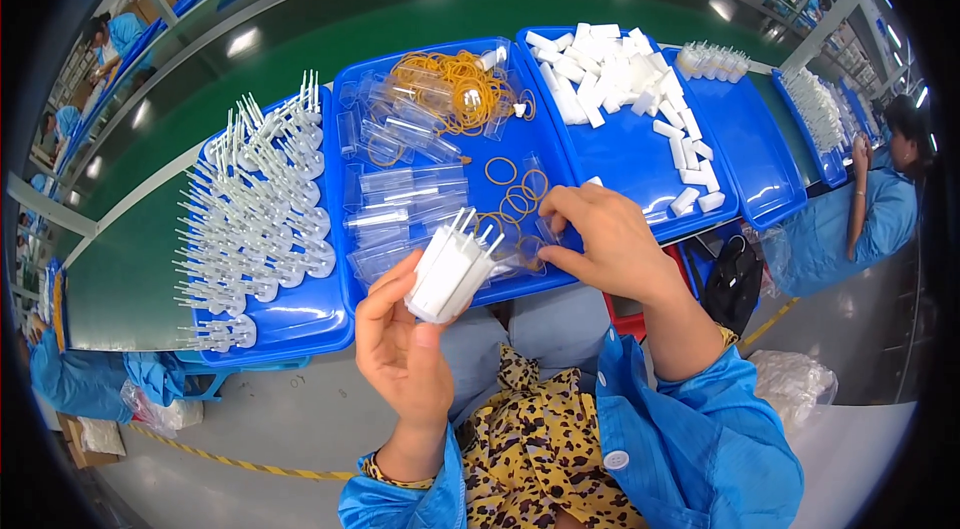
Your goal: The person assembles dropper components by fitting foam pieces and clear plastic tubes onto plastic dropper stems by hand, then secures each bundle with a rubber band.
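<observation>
My left hand [405,354] holds a white pronged holder [452,274] between thumb and fingers, in front of the middle tray. Thin prongs stick up from its base around white blocks. My right hand [610,244] reaches over the right side of that blue tray [550,144], thumb and forefinger curved and apart. Beside its fingertips lie loose rubber bands [522,199] and clear plastic pieces. Stacked clear plastic sleeves [412,194] fill the tray's left part. A tangle of yellow-brown rubber bands [470,94] lies at its far end.
A blue tray of white pronged holders [260,194] stands at left. White blocks [600,69] lie in the tray at right. Farther right, another blue tray [745,144] bears small pronged pieces [712,62]. Beyond runs a green belt [540,4]. A co-worker [860,204] sits at right.
</observation>
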Motion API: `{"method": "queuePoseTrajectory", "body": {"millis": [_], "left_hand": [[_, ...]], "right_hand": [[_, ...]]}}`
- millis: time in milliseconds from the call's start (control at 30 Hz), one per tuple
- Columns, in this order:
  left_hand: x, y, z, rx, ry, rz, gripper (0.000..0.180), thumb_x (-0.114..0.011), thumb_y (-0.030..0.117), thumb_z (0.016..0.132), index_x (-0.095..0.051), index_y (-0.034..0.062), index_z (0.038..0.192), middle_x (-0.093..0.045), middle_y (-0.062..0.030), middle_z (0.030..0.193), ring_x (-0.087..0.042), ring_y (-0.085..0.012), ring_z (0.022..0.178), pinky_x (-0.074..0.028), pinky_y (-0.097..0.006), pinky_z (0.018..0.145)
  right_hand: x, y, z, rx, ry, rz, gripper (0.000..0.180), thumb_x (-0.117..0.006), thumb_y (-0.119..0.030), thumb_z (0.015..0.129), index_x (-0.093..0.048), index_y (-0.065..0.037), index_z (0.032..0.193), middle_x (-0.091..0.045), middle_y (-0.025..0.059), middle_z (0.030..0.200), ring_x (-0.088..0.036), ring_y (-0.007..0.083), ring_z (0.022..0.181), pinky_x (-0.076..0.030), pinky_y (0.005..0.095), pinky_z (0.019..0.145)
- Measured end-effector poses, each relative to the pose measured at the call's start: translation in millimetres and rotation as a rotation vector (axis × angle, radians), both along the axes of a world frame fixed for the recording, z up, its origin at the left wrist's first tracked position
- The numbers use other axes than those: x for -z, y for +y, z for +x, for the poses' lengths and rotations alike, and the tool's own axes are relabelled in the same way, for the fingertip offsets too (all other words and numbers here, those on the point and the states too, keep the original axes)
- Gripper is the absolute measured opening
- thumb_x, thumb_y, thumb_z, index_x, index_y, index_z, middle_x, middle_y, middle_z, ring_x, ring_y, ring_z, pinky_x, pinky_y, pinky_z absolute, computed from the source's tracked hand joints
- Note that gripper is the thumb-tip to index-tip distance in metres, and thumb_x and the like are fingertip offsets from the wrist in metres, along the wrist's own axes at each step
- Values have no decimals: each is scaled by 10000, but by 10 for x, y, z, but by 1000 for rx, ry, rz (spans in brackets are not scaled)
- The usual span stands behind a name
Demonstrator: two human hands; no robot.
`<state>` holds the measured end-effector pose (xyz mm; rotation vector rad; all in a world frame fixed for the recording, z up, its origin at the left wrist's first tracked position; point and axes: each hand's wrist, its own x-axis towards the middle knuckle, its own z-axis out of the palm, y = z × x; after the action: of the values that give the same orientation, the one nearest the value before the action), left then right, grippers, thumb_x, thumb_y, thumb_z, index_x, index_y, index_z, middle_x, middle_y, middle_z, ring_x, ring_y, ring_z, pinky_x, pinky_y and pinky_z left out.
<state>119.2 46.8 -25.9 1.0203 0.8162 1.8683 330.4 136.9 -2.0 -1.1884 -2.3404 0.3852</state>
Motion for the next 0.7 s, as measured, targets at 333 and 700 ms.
{"method": "queuePoseTrajectory", "body": {"millis": [333,700], "left_hand": [[63,-8,16,-10,62,13,218,-715,15,824,-569,2,985,-550,-180,1163,-592,-295,1091,-485,-386,929],[71,-49,43,-37,96,42,235,-730,-5,805,-577,1,983,-526,-166,1167,-588,-313,1111,-502,-401,936]], "right_hand": [[-84,-64,-66,72,470,36,277,-746,52,670,-617,-36,899,-652,68,898,-468,89,558,-394,228,518],[-34,-122,-29,14,565,92,342,-703,88,704,-654,-22,1024,-623,70,907,-463,66,551,-370,202,499]]}}
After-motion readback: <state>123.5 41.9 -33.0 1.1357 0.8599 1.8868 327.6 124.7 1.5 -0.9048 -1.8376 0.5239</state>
